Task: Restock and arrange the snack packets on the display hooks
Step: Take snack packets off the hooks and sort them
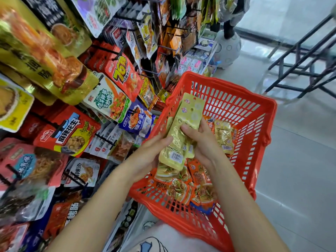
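Snack packets (pixel 179 137), a small stack of yellow ones, sit in our grip above the red basket (pixel 236 106): the left hand (pixel 154 151) cups them from below and the right hand (pixel 198 139) curls its fingers over their top face. None of this stack is on a hook yet, and more orange and yellow packets (pixel 192 180) lie in the basket bottom. The display hooks (pixel 101 137) to our left already carry many bags, so we judge the restocking partly done, with plenty left.

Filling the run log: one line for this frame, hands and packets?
left hand: holds yellow snack packets | right hand: holds same stack | over red basket | hooks: packets not yet hung
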Demonstrator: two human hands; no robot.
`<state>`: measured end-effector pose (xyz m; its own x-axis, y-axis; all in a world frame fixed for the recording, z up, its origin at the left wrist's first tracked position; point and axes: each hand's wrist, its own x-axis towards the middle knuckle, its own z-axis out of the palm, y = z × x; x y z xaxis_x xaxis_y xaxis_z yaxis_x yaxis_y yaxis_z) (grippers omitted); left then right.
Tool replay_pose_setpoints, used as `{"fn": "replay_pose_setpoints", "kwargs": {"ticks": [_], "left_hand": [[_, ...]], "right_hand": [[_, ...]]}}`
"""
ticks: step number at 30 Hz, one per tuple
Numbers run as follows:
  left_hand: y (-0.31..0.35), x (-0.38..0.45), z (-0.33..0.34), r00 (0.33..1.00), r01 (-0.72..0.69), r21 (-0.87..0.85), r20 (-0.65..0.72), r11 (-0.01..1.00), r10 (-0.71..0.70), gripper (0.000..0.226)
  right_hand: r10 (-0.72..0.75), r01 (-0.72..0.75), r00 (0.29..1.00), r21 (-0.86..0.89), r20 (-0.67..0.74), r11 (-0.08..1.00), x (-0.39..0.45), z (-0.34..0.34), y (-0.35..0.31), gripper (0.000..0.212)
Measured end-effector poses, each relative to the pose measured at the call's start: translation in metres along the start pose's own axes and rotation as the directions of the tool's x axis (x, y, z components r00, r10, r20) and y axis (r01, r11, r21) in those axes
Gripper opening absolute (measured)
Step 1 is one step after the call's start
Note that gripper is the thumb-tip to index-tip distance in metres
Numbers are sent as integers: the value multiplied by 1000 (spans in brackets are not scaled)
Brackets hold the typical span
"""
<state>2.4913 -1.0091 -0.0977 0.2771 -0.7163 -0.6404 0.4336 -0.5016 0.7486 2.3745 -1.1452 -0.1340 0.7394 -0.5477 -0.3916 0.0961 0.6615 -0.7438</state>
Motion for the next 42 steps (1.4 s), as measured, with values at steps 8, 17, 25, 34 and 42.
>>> {"fn": "replay_pose_setpoints", "kwargs": {"ticks": [8, 17, 25, 34, 42], "left_hand": [[3, -8, -2, 970, -37, 5, -240, 999, 37, 41], [5, -49, 5, 982, -12, -366, -178, 930, -58, 63], [-5, -135, -3, 893, -230, -291, -442, 928, 83, 18], [-64, -248, -33, 831, -399, -402, -538, 824, 140, 126], [-109, -307, -28, 744, -535, -363, -631, 763, 221, 92]], "right_hand": [[-68, 40, 993, -255, -101, 966, -6, -12, -20, 54], [0, 48, 993, -417, 114, 907, -34, 30, -7, 47], [-80, 183, 976, -571, 201, 801, -74, 78, -6, 20], [-80, 323, 920, -625, 384, 711, -167, 146, 19, 14], [-284, 451, 892, -726, 352, 518, -230, 172, 46, 35]]}}
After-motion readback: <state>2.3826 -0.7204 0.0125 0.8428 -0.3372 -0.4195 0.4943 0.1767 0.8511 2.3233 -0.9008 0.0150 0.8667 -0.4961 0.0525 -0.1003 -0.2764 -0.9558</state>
